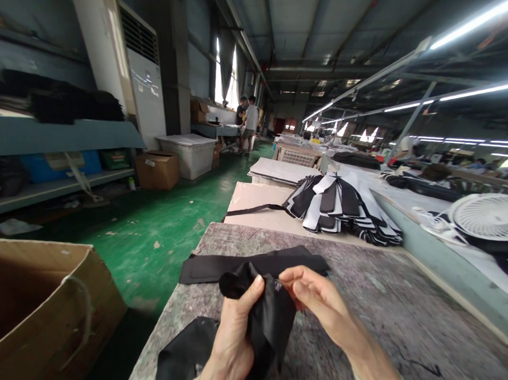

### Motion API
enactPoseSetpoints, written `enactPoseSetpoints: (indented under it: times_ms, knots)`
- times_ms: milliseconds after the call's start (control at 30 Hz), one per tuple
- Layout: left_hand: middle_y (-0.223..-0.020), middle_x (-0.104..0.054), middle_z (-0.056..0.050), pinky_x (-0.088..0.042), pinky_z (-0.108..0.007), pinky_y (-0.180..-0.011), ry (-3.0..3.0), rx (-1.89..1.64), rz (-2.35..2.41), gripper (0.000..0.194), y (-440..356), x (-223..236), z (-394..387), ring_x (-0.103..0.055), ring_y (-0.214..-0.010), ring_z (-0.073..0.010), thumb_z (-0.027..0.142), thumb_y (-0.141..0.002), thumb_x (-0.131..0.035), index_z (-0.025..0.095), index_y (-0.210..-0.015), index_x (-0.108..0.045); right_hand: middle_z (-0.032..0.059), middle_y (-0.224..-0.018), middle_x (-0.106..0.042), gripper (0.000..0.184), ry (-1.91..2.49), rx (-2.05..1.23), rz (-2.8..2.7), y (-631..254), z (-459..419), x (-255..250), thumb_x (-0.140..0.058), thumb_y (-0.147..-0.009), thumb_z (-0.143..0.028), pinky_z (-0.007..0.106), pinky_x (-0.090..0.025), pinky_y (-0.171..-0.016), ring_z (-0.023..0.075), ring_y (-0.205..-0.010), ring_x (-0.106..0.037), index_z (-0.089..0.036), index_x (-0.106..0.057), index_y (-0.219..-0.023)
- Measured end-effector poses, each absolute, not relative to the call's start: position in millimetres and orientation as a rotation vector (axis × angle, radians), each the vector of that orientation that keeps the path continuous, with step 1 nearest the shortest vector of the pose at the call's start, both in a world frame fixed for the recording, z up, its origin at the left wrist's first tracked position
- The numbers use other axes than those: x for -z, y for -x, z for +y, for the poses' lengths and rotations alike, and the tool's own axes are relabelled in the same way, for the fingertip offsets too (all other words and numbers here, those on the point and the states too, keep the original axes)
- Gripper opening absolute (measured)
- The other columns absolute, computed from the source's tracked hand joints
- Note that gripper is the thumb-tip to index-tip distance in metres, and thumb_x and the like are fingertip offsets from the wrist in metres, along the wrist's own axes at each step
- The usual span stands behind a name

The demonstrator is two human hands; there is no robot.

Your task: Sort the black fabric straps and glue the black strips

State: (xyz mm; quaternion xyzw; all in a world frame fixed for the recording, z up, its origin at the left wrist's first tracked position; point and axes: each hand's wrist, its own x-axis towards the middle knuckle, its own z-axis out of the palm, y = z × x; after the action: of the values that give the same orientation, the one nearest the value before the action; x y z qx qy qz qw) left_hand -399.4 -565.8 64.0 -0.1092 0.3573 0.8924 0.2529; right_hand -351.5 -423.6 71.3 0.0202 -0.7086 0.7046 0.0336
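My left hand (pixel 239 328) is closed around a folded piece of black fabric (pixel 273 320), thumb on top, holding it up over the worn, mottled table (pixel 352 321). At the fabric's right edge is my right hand (pixel 318 295), its thumb and fingertips drawn together beside a small shiny clear bit. Whether those fingertips grip the cloth or that bit, I cannot make out. Behind both hands lies a flat black fabric strip (pixel 258 264). Another black fabric piece (pixel 182 355) rests at the table's left edge, partly behind my left wrist.
An open cardboard box (pixel 88 297) stands on the floor at left. Beyond the table, black-and-white fabric pieces (pixel 341 205) are fanned in a pile. A white fan (pixel 496 215) sits on the surface at right. Two people (pixel 247 124) stand far off by the windows.
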Motion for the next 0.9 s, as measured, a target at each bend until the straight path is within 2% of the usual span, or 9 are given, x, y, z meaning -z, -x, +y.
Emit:
enactPoseSetpoints:
  times_ms: [133, 233, 300, 433, 567, 633, 733, 767, 900]
  knots:
    - [-0.086, -0.072, -0.006, -0.055, -0.026, -0.063, 0.285, -2.424, 0.997, 0.043, 398, -63, -564, -0.068, -0.066, -0.0179, 0.023, -0.058, -0.084, 0.013, -0.094, -0.064, 0.0002, -0.077, -0.057, 0.04, -0.047, -1.85, -2.305, 356, -432, -70, -0.07, -0.074, -0.052, 0.022, -0.043, -0.061, 0.0125, -0.068, -0.054, -0.019, -0.056, -0.091]
    - [-0.08, -0.07, -0.005, -0.053, -0.023, -0.058, 0.266, -2.477, 0.932, 0.035, 403, -62, -566, -0.065, -0.061, -0.0143, 0.025, -0.063, -0.082, 0.013, -0.092, -0.064, -0.0023, -0.065, -0.05, 0.036, 0.042, -1.645, -2.339, 356, -432, -69, -0.061, -0.081, -0.053, 0.02, -0.038, -0.053, 0.0103, -0.058, -0.047, -0.018, -0.055, -0.077]
    - [-0.076, -0.068, -0.003, -0.049, -0.017, -0.053, 0.232, -2.554, 0.846, 0.03, 413, -62, -571, -0.06, -0.057, -0.0092, 0.026, -0.068, -0.079, 0.013, -0.091, -0.064, -0.0014, -0.066, -0.052, 0.036, 0.175, -1.562, -2.277, 355, -425, -65, -0.056, -0.084, -0.054, 0.02, -0.039, -0.052, 0.0113, -0.059, -0.048, -0.018, -0.058, -0.08]
    - [-0.075, -0.064, -0.001, -0.042, -0.012, -0.044, 0.203, -2.583, 0.64, 0.02, 437, -58, -583, -0.052, -0.05, -0.0036, 0.026, -0.077, -0.072, 0.012, -0.088, -0.063, 0.0049, -0.097, -0.066, 0.041, 0.435, -1.416, -2.122, 354, -404, -45, -0.055, -0.085, -0.052, 0.026, -0.049, -0.072, 0.0191, -0.085, -0.06, -0.022, -0.06, -0.112]
    - [-0.072, -0.06, 0.001, -0.037, -0.012, -0.038, 0.125, -2.542, 0.522, 0.014, 448, -54, -582, -0.046, -0.045, -0.0028, 0.026, -0.082, -0.065, 0.012, -0.084, -0.06, 0.0097, -0.119, -0.062, 0.044, 0.239, -1.486, -2.279, 350, -408, -33, -0.051, -0.087, -0.051, 0.034, -0.046, -0.095, 0.0246, -0.109, -0.058, -0.021, -0.06, -0.118]
    - [-0.069, -0.058, 0.001, -0.038, -0.012, -0.039, 0.125, -2.566, 0.531, 0.015, 447, -53, -576, -0.046, -0.045, -0.0024, 0.026, -0.083, -0.064, 0.012, -0.082, -0.059, 0.0121, -0.132, -0.053, 0.058, -0.021, -1.595, -2.439, 346, -426, -35, -0.058, -0.082, -0.054, 0.038, -0.045, -0.098, 0.028, -0.121, -0.051, -0.021, -0.053, -0.13]
    - [-0.067, -0.056, 0.002, -0.042, -0.011, -0.044, 0.219, -2.656, 0.604, 0.017, 444, -53, -566, -0.05, -0.048, -0.0028, 0.027, -0.081, -0.067, 0.014, -0.08, -0.058, 0.0132, -0.139, -0.044, 0.094, -0.212, -1.543, -2.631, 343, -461, -36, -0.08, -0.06, -0.05, 0.041, -0.045, -0.1, 0.0328, -0.127, -0.043, -0.022, -0.04, -0.14]
    - [-0.066, -0.056, 0.002, -0.042, -0.011, -0.045, 0.245, -2.68, 0.631, 0.018, 443, -54, -564, -0.051, -0.049, -0.0032, 0.028, -0.081, -0.068, 0.014, -0.079, -0.058, 0.0133, -0.138, -0.046, 0.093, -0.194, -1.497, -2.649, 343, -470, -35, -0.081, -0.059, -0.046, 0.042, -0.044, -0.102, 0.0327, -0.127, -0.044, -0.022, -0.04, -0.14]
    - [-0.067, -0.058, 0.0, -0.046, -0.014, -0.05, 0.264, -2.677, 0.58, 0.025, 447, -58, -570, -0.055, -0.053, -0.0061, 0.037, -0.085, -0.061, 0.013, -0.078, -0.059, 0.0129, -0.117, -0.062, 0.037, -0.015, -1.503, -2.52, 351, -474, -22, -0.051, -0.087, -0.035, 0.037, -0.051, -0.09, 0.0262, -0.105, -0.061, -0.018, -0.059, -0.118]
